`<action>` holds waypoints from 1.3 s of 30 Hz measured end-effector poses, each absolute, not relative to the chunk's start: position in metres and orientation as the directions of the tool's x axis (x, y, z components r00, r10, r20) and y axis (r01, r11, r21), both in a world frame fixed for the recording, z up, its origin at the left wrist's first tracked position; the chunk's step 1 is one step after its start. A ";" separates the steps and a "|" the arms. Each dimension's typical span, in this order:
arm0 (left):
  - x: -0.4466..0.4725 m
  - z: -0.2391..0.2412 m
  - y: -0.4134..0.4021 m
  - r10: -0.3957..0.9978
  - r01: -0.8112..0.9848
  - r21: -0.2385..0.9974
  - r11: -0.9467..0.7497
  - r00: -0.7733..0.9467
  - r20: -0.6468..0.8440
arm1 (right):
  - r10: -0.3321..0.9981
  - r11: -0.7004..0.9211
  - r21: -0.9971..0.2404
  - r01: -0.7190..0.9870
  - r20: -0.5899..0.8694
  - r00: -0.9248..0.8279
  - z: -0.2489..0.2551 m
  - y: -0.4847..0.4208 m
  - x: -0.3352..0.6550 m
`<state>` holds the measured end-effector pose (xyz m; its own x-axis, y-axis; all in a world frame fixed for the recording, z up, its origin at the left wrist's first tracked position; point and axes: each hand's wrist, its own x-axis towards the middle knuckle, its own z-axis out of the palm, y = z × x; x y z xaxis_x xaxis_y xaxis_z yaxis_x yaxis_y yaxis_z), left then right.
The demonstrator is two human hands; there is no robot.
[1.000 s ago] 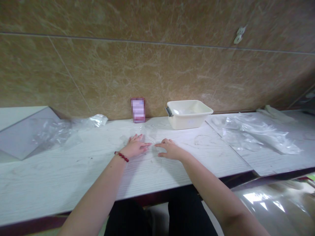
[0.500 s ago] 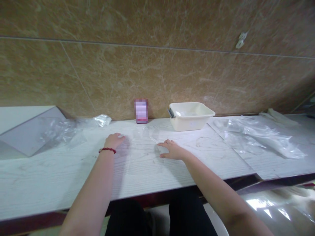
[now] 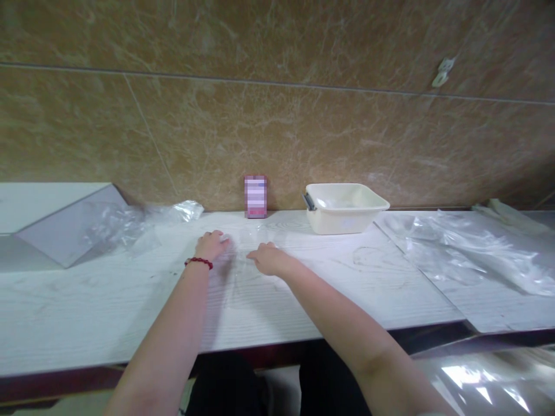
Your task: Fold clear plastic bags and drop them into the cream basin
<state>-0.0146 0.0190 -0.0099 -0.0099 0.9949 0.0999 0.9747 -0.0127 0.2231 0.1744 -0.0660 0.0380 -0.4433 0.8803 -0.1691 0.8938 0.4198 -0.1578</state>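
Note:
A thin clear plastic film (image 3: 243,277) lies flat on the white table (image 3: 87,312) in front of me, hard to make out. My left hand (image 3: 211,244), with a red bead bracelet at the wrist, rests on the film's left edge with its fingers curled in. My right hand (image 3: 269,258) is just to the right of it, knuckles up and fingers bent, pressing or pinching the film. The two hands are about a hand's width apart. What lies under the fingers is hidden.
A cream plastic tub (image 3: 344,207) stands at the back by the marble wall, with a small pink card (image 3: 255,196) to its left. Crumpled clear plastic (image 3: 130,228) lies at the back left and large clear sheets (image 3: 459,248) at the right. A grey board (image 3: 65,231) sits at the far left.
My left hand slid left and curled its fingers. After that my right hand moved left across the film, closing most of the gap to the left hand.

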 end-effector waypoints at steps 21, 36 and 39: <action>-0.004 0.002 -0.003 0.959 0.758 0.611 -0.230 0.284 0.009 | 0.888 0.460 -0.230 0.858 0.085 -0.453 -0.002 -0.057 0.165; -0.004 -0.006 -0.001 0.882 0.565 0.749 -0.346 0.468 0.053 | 0.918 0.376 -0.379 0.846 0.279 -0.283 0.003 -0.042 0.169; -0.007 0.005 -0.005 0.879 0.604 0.728 -0.324 0.476 -0.004 | 0.929 0.360 -0.377 0.854 0.235 -0.287 0.002 -0.041 0.171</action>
